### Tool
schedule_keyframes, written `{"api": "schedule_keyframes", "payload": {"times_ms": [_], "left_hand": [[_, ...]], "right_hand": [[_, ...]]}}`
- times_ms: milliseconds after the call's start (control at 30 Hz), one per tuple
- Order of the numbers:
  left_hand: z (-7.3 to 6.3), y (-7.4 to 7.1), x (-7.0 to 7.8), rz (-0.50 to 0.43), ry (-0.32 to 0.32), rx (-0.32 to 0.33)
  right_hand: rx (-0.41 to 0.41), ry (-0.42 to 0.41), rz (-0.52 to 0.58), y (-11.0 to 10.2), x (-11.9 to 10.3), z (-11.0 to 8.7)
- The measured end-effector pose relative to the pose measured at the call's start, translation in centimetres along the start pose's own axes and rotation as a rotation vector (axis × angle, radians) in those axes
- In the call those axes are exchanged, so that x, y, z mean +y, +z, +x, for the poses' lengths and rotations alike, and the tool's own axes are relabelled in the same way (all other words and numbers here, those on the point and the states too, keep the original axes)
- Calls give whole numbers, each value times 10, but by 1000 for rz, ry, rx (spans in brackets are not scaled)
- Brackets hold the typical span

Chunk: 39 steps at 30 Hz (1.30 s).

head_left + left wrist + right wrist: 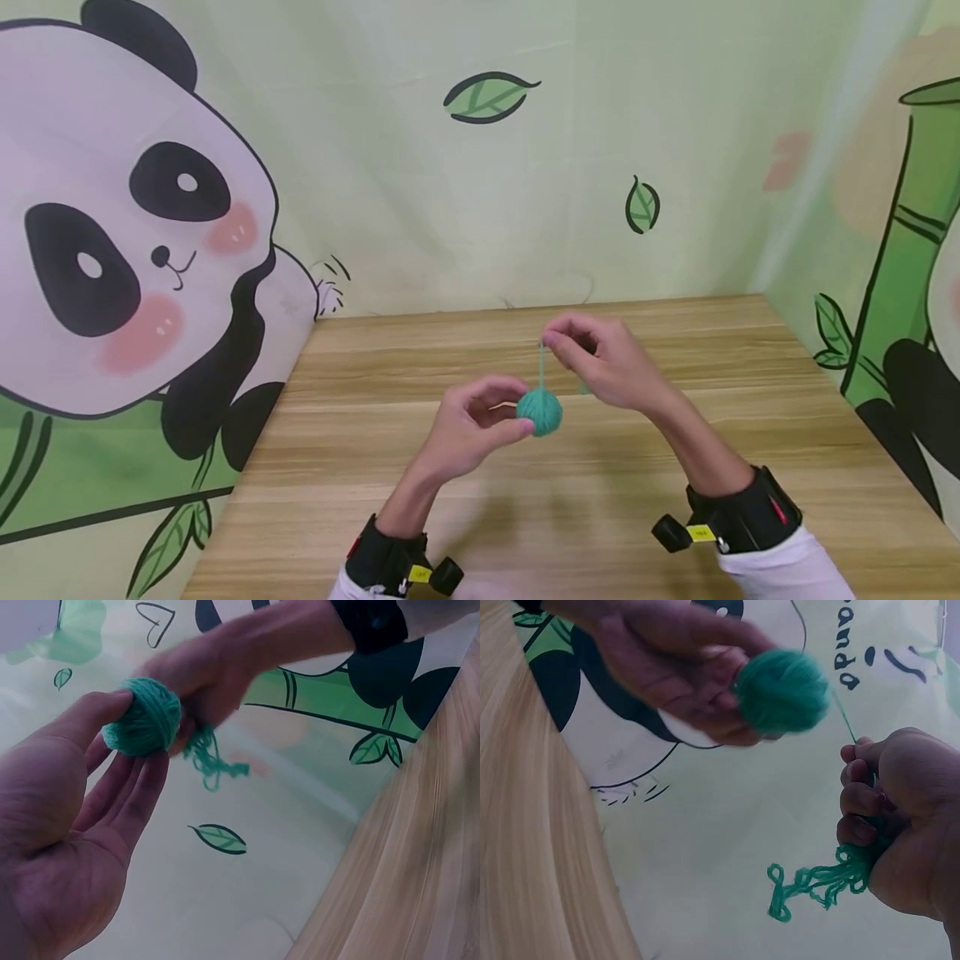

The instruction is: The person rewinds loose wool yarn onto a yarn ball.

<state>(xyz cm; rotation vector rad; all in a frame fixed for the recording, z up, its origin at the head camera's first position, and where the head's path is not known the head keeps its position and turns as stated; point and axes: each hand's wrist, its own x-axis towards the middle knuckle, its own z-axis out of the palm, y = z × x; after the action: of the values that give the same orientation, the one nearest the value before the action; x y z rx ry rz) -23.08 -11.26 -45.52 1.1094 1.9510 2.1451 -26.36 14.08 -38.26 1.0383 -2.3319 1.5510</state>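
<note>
A small ball of teal yarn [539,412] is pinched between the thumb and fingers of my left hand [474,427], above the table. From its top a strand [542,364] runs taut up to my right hand [606,360], which pinches it between thumb and forefinger. In the right wrist view the other fingers of that hand curl round a loose bunch of the same yarn [817,879], whose crinkled loops hang out below the palm. The left wrist view shows the ball [144,718] held at the fingertips, with the right hand [214,679] behind it.
Beneath both hands lies a wood-grain table [360,467]. A pale green cloth backdrop [390,208] printed with pandas, leaves and bamboo rises behind the table's far edge and along its sides. Each wrist wears a black strap [742,510] with a small camera.
</note>
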Motion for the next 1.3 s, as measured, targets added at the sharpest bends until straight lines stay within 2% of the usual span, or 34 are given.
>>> {"api": "schedule_keyframes", "payload": {"times_ms": [133,233,333,600,800,933,1100,1300], "left_hand": [[1,1,4,-30,23,-20],[1,2,8,-43,41,-11],[2,0,11,-44,53,25],[4,-5,17,8,48,174],[7,-7,21,16,65,227],[8,-8,22,33,53,266],[10,-10,20,42,35,327],[12,-12,18,34,15,383]], "right_hand": [[-12,31,-2,7,17,-2],[-29,49,12,13,26,-6],[-39,74,35,21,34,-10],[-69,110,95,42,58,-19],[-123,150,110,55,68,-25],[-167,163,99,60,74,-31],[-230,136,40,61,69,-38],[-286,6,-20,57,52,-46]]}}
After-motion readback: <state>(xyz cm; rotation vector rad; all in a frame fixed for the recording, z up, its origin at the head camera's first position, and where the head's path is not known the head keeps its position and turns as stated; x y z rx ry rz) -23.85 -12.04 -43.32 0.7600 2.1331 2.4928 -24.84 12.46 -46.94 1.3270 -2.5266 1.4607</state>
